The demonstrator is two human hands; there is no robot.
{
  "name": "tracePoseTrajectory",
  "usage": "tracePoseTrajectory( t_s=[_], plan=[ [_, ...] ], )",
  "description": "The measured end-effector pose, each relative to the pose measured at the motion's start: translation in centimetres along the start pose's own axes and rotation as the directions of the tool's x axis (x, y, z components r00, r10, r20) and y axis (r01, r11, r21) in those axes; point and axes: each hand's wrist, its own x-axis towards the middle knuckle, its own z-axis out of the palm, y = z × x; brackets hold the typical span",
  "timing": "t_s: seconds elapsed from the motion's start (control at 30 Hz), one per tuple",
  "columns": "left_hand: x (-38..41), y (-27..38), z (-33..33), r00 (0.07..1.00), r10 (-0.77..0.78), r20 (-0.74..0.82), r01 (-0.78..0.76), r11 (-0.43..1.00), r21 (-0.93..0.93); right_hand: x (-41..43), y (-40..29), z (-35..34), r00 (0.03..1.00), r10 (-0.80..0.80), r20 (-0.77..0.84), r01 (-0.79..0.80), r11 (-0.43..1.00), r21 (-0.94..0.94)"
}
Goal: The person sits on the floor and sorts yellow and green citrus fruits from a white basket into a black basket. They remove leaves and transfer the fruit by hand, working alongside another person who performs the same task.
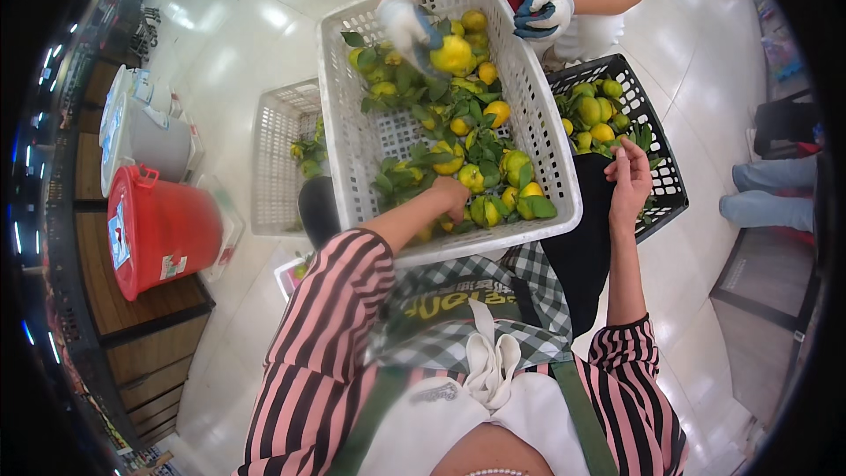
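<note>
A large white plastic crate [572, 208] stands before me, holding yellow-green citrus fruits [471, 178] with leafy stems. My left hand [451, 198] reaches into its near part among fruits and leaves; its fingertips are partly hidden, so whether it grips one is unclear. Over the black crate [674, 175] at the right, my right hand [628, 178] is raised with fingers loosely apart and nothing visible in it. That crate also holds green and yellow citrus. Across from me, a co-worker's gloved hand [410, 30] is blurred beside a large yellow fruit [453, 55]; the other gloved hand [544, 13] is curled outside the rim.
At the left, a paler crate [277, 158] holds a few fruits, partly under the large one. A red lidded bucket [178, 228] and a grey one [155, 142] stand farther left. Another person's legs [773, 192] show at the far right, on the tiled floor [700, 79].
</note>
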Motion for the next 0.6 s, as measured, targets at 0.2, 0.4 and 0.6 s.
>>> tracePoseTrajectory(
  t_s=[0.2, 0.4, 0.6],
  plan=[
    [-0.9, 1.6, -1.2, 0.976, -0.043, 0.214, 0.027, 0.997, 0.077, -0.2, 0.2, 0.0, 1.0, -0.008, 0.028, 0.008, 1.0, 0.018],
    [-0.5, 0.9, -0.2, 0.981, 0.045, 0.189, -0.052, 0.998, 0.034, -0.1, 0.4, 0.2, 0.999, -0.017, 0.029, 0.017, 1.0, 0.011],
    [-6.3, -5.3, -9.0, 0.982, 0.166, -0.087, -0.182, 0.732, -0.656, 0.1, 0.1, -0.4, 1.0, 0.023, 0.01, -0.024, 0.997, 0.068]
  ],
)
